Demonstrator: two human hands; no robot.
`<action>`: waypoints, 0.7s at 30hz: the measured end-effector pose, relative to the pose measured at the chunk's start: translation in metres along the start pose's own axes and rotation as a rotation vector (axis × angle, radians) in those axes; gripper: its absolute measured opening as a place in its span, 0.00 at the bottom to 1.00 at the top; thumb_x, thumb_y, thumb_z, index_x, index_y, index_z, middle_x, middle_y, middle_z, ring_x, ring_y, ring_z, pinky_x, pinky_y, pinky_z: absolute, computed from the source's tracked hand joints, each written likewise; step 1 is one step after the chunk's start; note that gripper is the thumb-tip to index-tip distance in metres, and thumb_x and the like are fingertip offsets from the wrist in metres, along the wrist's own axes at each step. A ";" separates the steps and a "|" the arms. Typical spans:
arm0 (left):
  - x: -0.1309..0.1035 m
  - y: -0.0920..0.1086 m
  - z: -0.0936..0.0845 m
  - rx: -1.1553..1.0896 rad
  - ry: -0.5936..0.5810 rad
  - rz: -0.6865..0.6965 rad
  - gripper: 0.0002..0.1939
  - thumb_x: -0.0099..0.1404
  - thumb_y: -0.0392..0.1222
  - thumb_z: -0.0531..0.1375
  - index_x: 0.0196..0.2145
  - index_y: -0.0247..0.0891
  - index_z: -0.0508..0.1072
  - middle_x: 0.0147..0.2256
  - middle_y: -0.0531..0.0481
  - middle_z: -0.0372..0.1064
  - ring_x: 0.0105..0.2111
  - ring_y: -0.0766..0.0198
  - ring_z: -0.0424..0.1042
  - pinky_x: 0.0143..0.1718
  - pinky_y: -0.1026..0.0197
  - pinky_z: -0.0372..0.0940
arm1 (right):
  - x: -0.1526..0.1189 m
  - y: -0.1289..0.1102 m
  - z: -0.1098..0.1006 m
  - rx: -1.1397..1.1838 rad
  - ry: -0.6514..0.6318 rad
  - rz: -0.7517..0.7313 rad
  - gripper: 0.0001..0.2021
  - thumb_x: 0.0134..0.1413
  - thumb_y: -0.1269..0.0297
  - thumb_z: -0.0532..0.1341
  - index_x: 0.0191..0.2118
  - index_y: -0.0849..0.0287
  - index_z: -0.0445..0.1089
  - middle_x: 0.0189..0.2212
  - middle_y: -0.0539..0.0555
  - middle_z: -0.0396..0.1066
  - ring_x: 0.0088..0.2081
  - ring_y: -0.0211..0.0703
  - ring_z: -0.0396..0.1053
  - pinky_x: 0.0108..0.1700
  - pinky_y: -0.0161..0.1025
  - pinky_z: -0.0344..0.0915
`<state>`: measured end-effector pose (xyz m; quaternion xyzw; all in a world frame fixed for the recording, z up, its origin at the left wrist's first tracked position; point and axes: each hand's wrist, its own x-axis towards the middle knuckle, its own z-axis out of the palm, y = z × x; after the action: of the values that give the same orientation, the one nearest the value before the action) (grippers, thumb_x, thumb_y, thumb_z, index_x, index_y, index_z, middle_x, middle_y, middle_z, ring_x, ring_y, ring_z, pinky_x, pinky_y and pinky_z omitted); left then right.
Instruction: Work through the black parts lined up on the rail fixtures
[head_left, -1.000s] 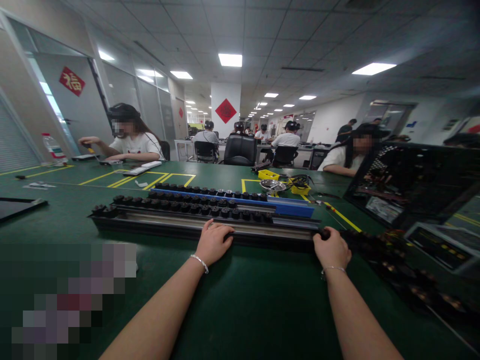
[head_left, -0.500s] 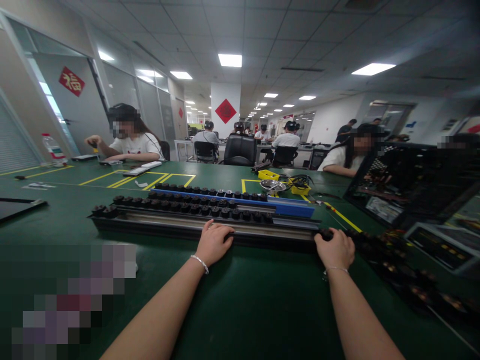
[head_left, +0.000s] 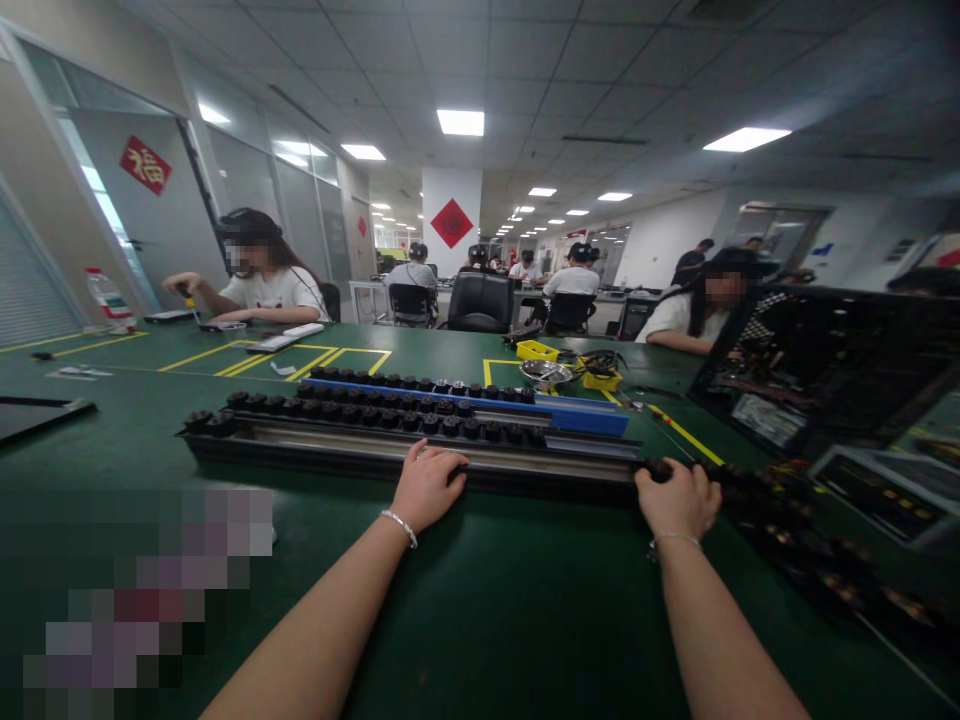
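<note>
A long black rail (head_left: 337,465) with an open channel lies across the table, with a few black round knob-like parts (head_left: 217,422) at its left end. My left hand (head_left: 429,488) is closed over the near wall of this rail around its middle, fingertips at the channel. At the rail's right end, my right hand (head_left: 679,500) has thumb and fingers curled round a small black round part (head_left: 658,468). Behind lie another dark rail and a blue rail (head_left: 589,420), both carrying rows of similar black parts (head_left: 375,412).
On the right, a heap of dark parts (head_left: 832,560) lies beside a boxy unit (head_left: 874,495) and an open black case (head_left: 825,370). Further back are a metal bowl (head_left: 546,373) and yellow trays (head_left: 536,350). Co-workers (head_left: 262,270) sit across the green table (head_left: 525,610).
My right hand has shifted slightly to the right, away from the rail's end, with the black part between its fingers. The left hand stays where it was on the rail.
</note>
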<state>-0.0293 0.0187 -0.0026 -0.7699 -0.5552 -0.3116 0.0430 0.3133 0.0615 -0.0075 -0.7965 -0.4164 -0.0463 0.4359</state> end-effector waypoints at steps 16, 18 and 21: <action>0.000 0.000 -0.001 0.010 0.003 0.003 0.08 0.60 0.42 0.55 0.37 0.47 0.71 0.37 0.57 0.74 0.43 0.62 0.68 0.58 0.47 0.42 | 0.007 0.006 -0.002 -0.036 -0.005 0.015 0.24 0.43 0.55 0.57 0.48 0.60 0.67 0.56 0.63 0.55 0.58 0.63 0.47 0.55 0.59 0.49; 0.000 0.000 -0.001 0.010 0.003 0.004 0.08 0.60 0.42 0.55 0.37 0.47 0.71 0.37 0.57 0.74 0.43 0.62 0.68 0.58 0.47 0.42 | 0.008 0.009 -0.001 -0.030 0.011 0.019 0.23 0.43 0.56 0.57 0.46 0.59 0.67 0.55 0.63 0.56 0.57 0.62 0.48 0.55 0.58 0.49; 0.000 0.000 -0.001 0.013 0.003 0.005 0.08 0.60 0.41 0.55 0.37 0.47 0.71 0.37 0.56 0.74 0.43 0.62 0.69 0.58 0.47 0.42 | 0.011 0.013 0.001 -0.009 0.006 -0.026 0.20 0.43 0.57 0.56 0.45 0.59 0.67 0.51 0.63 0.58 0.55 0.61 0.51 0.54 0.58 0.49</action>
<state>-0.0296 0.0182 -0.0013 -0.7705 -0.5554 -0.3090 0.0496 0.3299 0.0656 -0.0115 -0.7928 -0.4253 -0.0562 0.4329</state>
